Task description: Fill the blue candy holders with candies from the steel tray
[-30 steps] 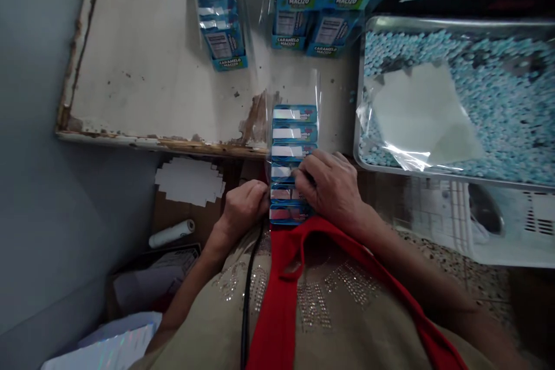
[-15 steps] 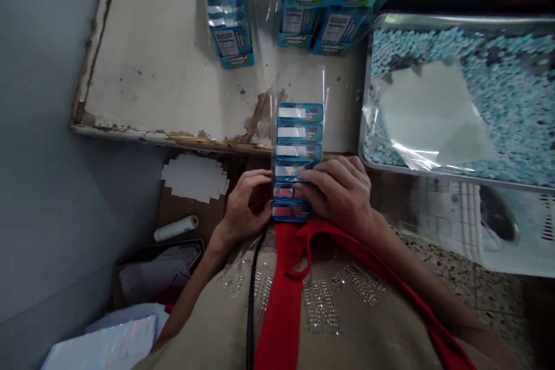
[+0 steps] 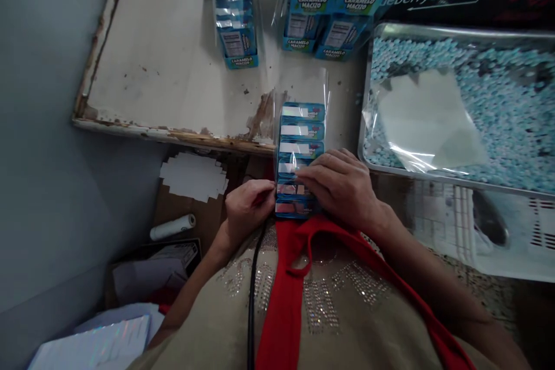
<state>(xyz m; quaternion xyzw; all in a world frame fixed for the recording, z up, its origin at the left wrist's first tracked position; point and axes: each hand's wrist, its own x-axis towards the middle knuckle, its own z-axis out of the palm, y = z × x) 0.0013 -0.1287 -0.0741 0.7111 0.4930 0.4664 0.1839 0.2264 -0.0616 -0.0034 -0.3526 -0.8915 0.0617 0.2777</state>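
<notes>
A column of several small blue candy boxes [image 3: 302, 148] lies in a clear plastic bag [image 3: 303, 85], close against my body at the table's front edge. The bag's upper end reaches past the boxes onto the table. My left hand [image 3: 249, 205] is closed, thumb and fingers pinched together at the left side of the bag, low down; the bit of film between them is hard to see. From the right, my right hand [image 3: 347, 188] grips the lower boxes, its fingertips lying across their top faces.
Wrapped blue candy displays [image 3: 236, 40] and more stacked displays [image 3: 333, 6] stand at the back of the worn white table [image 3: 173, 52]. A metal tray [image 3: 366, 121] of blue and white candies, with a pale sheet [image 3: 429, 121] on top, is at right. Below left lies a white roll [image 3: 173, 227].
My left thumb and fingers have come together from a wider curve into a pinch beside the bag. My right hand keeps its hold on the boxes. The view has shifted slightly.
</notes>
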